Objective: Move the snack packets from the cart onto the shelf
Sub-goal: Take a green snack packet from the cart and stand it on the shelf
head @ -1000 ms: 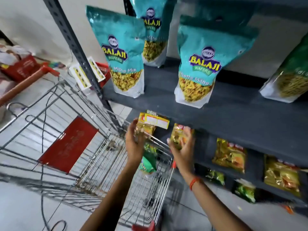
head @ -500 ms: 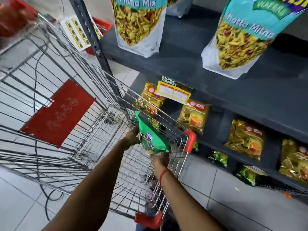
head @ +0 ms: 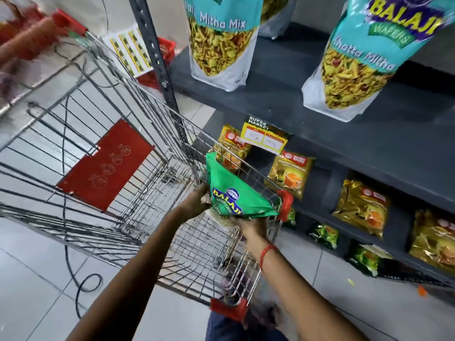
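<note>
Green packet is now up at the cart rim, left hand and right hand both clamped on it; shelf probably next.

Shiny wire-metal cart, glossy green plastic snack packet, matt dark grey shelf, smooth pale floor tiles, paper price tag
</note>
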Motion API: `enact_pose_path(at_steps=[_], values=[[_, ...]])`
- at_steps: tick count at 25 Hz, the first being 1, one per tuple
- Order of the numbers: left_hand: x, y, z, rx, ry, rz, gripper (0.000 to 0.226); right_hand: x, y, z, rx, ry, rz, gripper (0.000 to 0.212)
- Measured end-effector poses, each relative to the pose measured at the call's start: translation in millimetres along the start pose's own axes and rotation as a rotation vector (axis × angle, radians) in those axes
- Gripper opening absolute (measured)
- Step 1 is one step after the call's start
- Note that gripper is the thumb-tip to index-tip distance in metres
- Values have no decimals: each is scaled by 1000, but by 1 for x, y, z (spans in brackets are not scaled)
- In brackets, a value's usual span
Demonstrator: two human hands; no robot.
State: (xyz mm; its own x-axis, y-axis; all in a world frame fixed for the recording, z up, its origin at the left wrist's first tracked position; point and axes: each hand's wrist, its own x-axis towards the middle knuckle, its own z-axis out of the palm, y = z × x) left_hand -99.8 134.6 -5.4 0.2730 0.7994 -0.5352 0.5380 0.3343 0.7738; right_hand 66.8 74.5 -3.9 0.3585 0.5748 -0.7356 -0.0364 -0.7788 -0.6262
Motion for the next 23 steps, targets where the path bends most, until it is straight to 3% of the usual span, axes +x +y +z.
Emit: enact_pose_path(at_steps=[3,7,10,12,15,19,23], values=[[-43,51,-11,199,109,230,66,-33,-25,-39,59,-59,-183,43],[-75,143,-9,129,147,490,65,-76,-79,-123,150,-70,-501,34],[-66,201,22,44,107,547,61,-92,-106,-194,122,78,-670,42],[-56,238,62,103,143,584,62,-95,-114,-249,158,153,-753,35],[-47,290,136,112,118,627,59,-90,-117,-324,224,233,-787,19],[-40,348,208,91,49,640,55,-76,-112,-401,302,333,-783,52],[-22,390,245,99,21,662,73,-66,-127,-452,348,417,-804,12]])
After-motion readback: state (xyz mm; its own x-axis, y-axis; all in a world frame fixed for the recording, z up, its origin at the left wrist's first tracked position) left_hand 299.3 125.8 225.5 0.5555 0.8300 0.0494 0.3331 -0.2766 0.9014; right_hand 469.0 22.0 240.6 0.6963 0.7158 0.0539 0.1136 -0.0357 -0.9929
